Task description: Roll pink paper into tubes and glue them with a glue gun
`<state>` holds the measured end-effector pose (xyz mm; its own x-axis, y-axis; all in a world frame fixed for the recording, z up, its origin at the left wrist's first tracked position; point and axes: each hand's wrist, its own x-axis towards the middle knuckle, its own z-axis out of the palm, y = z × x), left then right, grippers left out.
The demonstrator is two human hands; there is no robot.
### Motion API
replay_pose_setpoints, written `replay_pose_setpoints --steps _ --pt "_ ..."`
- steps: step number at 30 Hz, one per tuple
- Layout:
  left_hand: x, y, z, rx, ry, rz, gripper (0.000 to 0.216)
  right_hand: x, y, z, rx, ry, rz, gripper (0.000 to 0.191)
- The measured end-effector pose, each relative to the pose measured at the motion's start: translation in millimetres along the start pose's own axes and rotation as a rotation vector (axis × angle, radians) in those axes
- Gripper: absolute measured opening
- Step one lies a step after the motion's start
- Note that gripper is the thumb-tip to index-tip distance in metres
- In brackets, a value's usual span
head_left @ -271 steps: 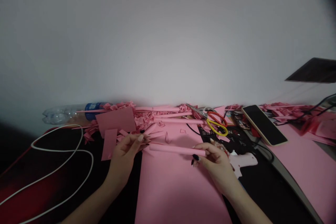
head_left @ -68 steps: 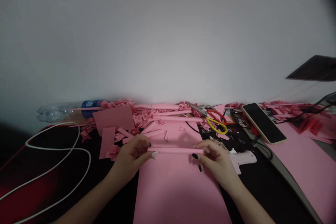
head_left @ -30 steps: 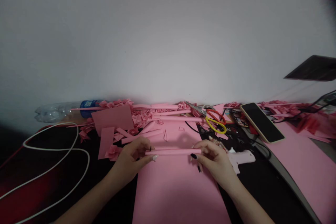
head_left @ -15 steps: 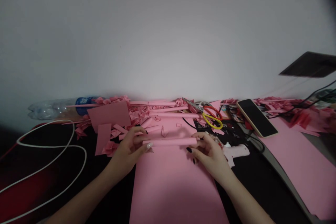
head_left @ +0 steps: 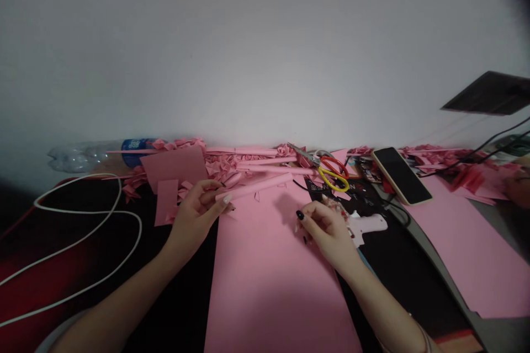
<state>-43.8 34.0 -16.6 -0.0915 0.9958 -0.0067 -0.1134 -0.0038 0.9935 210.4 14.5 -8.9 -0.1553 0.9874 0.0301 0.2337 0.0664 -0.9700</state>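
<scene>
My left hand (head_left: 197, 204) pinches the near end of a rolled pink paper tube (head_left: 259, 185) between thumb and fingers. The tube slants up to the right, and its far end is free. My right hand (head_left: 325, 231) hovers apart from it, above the right edge of a long pink paper sheet (head_left: 277, 281). Its fingers are loosely curled with the tips apart, and I see nothing held in them. Just beyond that hand lies a white glue gun (head_left: 368, 224), partly covered by it. Scissors (head_left: 331, 172) with red and yellow handles rest behind.
Folded pink paper pieces (head_left: 219, 165) and rolled tubes line the wall. A plastic bottle (head_left: 89, 156) lies at back left, near a looped white cable (head_left: 138, 231). A phone (head_left: 401, 175) and another pink sheet (head_left: 472, 248) are right. At the far right edge, another hand (head_left: 519, 185) is partly visible.
My right hand has let go of the tube's right end and sits lower, apart from it. The tube, still in my left hand, has tilted with its right end up and away.
</scene>
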Motion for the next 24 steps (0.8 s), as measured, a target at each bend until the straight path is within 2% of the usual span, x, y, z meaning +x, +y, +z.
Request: replay_pose_setpoints --steps 4,7,10,12,16,24 --pt "-1.0 -1.9 -0.8 -0.003 -0.029 0.019 0.029 -2.9 -0.3 5.4 -0.027 -0.049 0.02 0.02" --pt "-3.4 -5.2 -0.3 0.028 -0.094 0.086 0.023 -0.7 1.7 6.3 0.121 -0.005 0.056 0.013" --pt "-7.1 -6.4 1.2 0.088 -0.194 0.142 0.017 2.0 2.2 6.3 0.299 -0.009 0.133 0.033" --pt "-9.3 -5.6 2.2 0.106 -0.266 0.154 0.015 2.8 1.5 6.5 0.382 -0.033 0.186 0.04" --pt "-10.4 -4.4 2.7 0.091 -0.304 0.149 0.016 2.6 1.4 6.4 0.419 -0.053 0.205 0.026" --pt "-7.4 -7.9 2.6 -0.042 -0.324 0.133 0.02 1.8 6.5 3.7 0.27 -0.026 0.074 0.014"
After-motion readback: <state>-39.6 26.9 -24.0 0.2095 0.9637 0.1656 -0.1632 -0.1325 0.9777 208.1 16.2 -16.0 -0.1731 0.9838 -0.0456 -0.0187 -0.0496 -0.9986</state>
